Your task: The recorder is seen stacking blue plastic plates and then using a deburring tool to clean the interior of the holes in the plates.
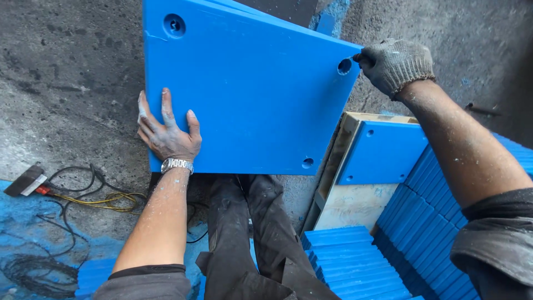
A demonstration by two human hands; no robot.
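A large blue plastic panel (250, 89) with round holes near its corners lies across the middle of the view. My bare left hand (166, 130), with a wristwatch, rests flat on the panel's lower left edge, fingers spread. My right hand (395, 64), in a grey knit glove, is closed on a small tool whose tip sits at the hole near the panel's right corner. What the tool is stays hidden by the glove.
A smaller blue panel (383, 153) lies on a wooden pallet (350, 205) at right. Stacks of blue slabs (438, 222) fill the lower right. Black and yellow cables (83, 197) and a dark tool (25, 180) lie on the concrete floor at left.
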